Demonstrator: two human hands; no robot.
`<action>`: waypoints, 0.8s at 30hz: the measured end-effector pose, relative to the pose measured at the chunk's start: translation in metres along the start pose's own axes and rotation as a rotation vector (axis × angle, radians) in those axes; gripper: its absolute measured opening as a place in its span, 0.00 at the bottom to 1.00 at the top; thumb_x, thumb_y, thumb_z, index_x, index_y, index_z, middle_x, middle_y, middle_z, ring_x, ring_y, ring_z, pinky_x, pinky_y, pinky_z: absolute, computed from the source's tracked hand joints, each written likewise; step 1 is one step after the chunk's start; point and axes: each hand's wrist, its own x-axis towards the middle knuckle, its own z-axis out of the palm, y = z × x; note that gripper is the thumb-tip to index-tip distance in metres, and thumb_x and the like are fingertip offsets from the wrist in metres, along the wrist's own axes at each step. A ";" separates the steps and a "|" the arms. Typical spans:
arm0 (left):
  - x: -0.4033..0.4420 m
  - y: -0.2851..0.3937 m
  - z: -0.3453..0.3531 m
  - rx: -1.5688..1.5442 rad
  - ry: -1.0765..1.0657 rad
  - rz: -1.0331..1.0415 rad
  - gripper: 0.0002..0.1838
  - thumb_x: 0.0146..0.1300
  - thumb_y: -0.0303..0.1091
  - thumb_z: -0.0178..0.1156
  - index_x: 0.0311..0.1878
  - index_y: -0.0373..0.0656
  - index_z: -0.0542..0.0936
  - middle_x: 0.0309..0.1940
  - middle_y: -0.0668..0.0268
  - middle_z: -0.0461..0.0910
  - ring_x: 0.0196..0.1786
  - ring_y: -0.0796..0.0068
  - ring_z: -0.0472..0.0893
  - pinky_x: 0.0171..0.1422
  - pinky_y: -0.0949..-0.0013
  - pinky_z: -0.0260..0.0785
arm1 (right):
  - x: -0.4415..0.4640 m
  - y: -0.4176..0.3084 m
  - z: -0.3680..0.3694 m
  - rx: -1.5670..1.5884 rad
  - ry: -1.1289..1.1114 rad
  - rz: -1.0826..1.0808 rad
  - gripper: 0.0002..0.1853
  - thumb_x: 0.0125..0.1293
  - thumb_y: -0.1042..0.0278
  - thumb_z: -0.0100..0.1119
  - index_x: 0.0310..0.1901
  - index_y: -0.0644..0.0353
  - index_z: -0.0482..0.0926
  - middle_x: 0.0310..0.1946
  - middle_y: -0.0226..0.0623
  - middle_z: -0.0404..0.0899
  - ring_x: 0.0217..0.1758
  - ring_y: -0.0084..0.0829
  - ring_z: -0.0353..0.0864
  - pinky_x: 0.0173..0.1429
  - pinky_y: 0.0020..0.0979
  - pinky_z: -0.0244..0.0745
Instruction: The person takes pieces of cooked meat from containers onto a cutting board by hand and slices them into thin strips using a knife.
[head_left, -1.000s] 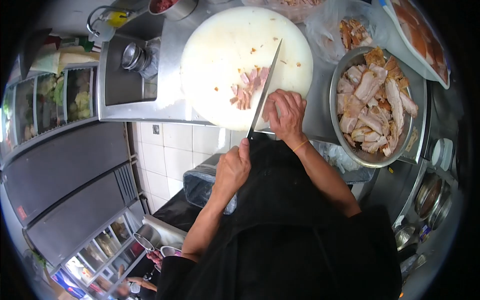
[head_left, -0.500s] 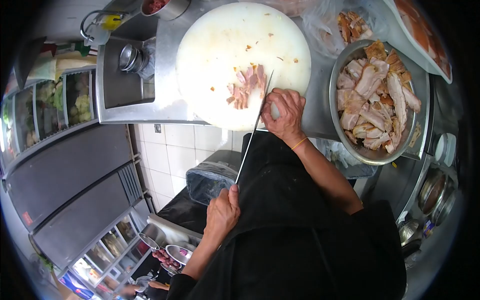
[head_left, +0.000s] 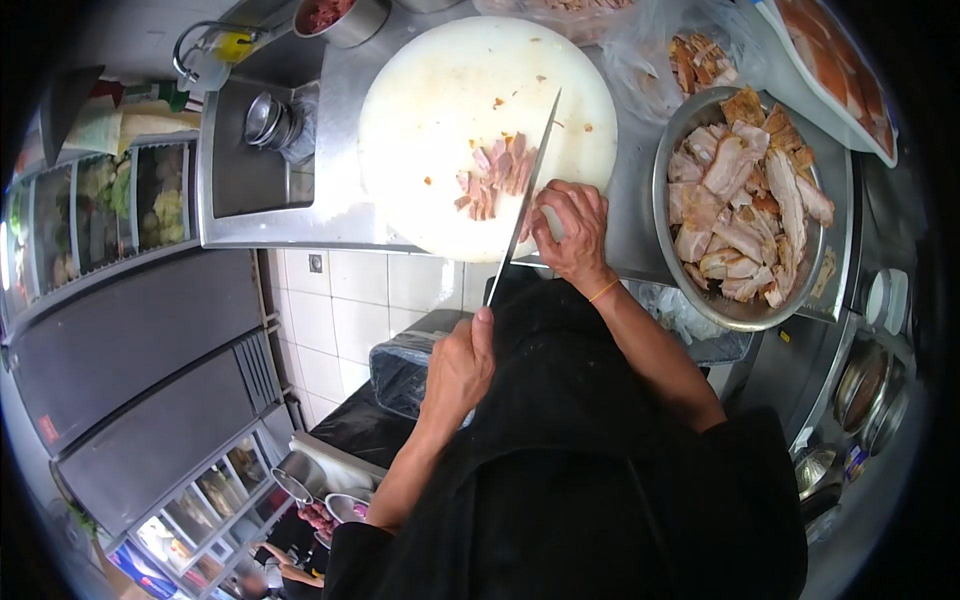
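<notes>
My left hand is wrapped round the handle of a long knife. The blade slants up across the near right part of a round white cutting board. Just left of the blade lies a small heap of sliced meat. My right hand, with curled fingers, presses a piece of meat against the board close to the blade's right side; the fingers mostly hide that piece. To the right stands a metal bowl full of large cooked meat pieces.
A plastic bag of cut meat and a white tray of meat lie at the back right. A metal pot stands behind the board. Left are a sink and a fridge; a lined bin stands below.
My left hand has pushed the knife forward, so its tip reaches farther across the board. My right hand stays at nearly the same place. The view has shifted slightly.
</notes>
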 end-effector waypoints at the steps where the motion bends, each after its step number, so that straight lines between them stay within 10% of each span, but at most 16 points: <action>1: -0.008 -0.001 0.000 0.005 -0.001 0.000 0.32 0.82 0.52 0.45 0.31 0.30 0.77 0.30 0.29 0.78 0.41 0.21 0.78 0.45 0.32 0.68 | 0.000 0.000 0.000 -0.007 -0.005 -0.003 0.11 0.59 0.66 0.66 0.44 0.53 0.82 0.47 0.31 0.82 0.52 0.38 0.78 0.56 0.40 0.67; 24: -0.018 -0.020 0.002 0.160 -0.148 -0.130 0.34 0.82 0.55 0.42 0.36 0.31 0.81 0.33 0.30 0.80 0.43 0.22 0.79 0.50 0.33 0.71 | 0.010 -0.009 0.007 -0.030 0.050 0.069 0.08 0.51 0.72 0.67 0.35 0.51 0.81 0.39 0.25 0.84 0.46 0.34 0.80 0.50 0.38 0.66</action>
